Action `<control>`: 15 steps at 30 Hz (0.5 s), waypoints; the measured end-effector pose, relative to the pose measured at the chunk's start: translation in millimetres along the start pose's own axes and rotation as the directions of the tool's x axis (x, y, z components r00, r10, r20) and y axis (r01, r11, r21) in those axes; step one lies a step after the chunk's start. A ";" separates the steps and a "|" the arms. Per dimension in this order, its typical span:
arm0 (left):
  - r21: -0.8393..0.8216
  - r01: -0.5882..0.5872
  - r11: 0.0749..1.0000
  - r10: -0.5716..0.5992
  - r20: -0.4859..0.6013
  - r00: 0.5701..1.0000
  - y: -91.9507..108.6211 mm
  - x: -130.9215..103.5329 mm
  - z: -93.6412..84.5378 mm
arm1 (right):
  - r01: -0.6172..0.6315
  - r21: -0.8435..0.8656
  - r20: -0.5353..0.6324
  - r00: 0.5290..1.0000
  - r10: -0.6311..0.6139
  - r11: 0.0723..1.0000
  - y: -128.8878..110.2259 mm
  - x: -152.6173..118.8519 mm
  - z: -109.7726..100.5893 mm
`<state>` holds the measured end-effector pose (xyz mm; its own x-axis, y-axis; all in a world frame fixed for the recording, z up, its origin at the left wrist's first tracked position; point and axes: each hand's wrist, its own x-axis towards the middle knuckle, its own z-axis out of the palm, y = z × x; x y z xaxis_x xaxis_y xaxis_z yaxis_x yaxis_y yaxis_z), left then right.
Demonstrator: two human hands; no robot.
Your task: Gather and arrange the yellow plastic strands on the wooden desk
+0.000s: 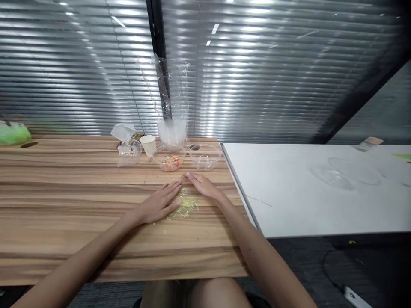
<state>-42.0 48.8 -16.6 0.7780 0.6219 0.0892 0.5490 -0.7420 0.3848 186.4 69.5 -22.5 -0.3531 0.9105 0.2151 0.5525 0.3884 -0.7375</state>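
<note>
A loose pile of small yellow-green tube-like pieces (184, 206) lies on the wooden table (96, 201). Flat against the tabletop at the pile's left side rests my left hand (160, 202), its fingers stretched toward the upper right and its thumb touching the edge of the pile. My right hand (202, 185) is on the far right side of the pile, fingers extended, with the fingertips near those of my left hand. Neither hand grips anything. Just beyond them stand a clear bowl (170, 158) with red, orange and yellow bits inside and a second clear bowl (205, 158).
Behind the bowls are a paper cup (148, 145), a clear plastic container (129, 153) and a tall clear bag (172, 128). A white table (289, 205) adjoins on the right, bearing clear lids (334, 174). A green bag (14, 133) sits far left.
</note>
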 end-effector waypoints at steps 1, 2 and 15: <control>0.039 -0.027 0.999 0.026 0.024 0.999 2.7 0.0 1.2 | -0.008 -0.002 0.035 0.999 0.009 1.000 -1.4 0.1 -1.2; 0.070 -0.049 0.996 0.047 0.037 0.998 4.7 -0.3 1.8 | -0.019 -0.014 0.081 0.997 0.020 1.000 -3.0 0.2 -2.2; 0.152 -0.206 0.967 0.203 0.037 0.978 24.0 -8.0 5.0 | 0.121 -0.275 0.557 0.829 0.055 0.954 -27.5 -7.1 -14.2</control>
<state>-33.5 24.7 -12.7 0.8840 0.4486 0.1315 0.4166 -0.8836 0.2138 184.4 54.3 5.4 -0.6824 0.6975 -0.2187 0.6917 0.5195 -0.5017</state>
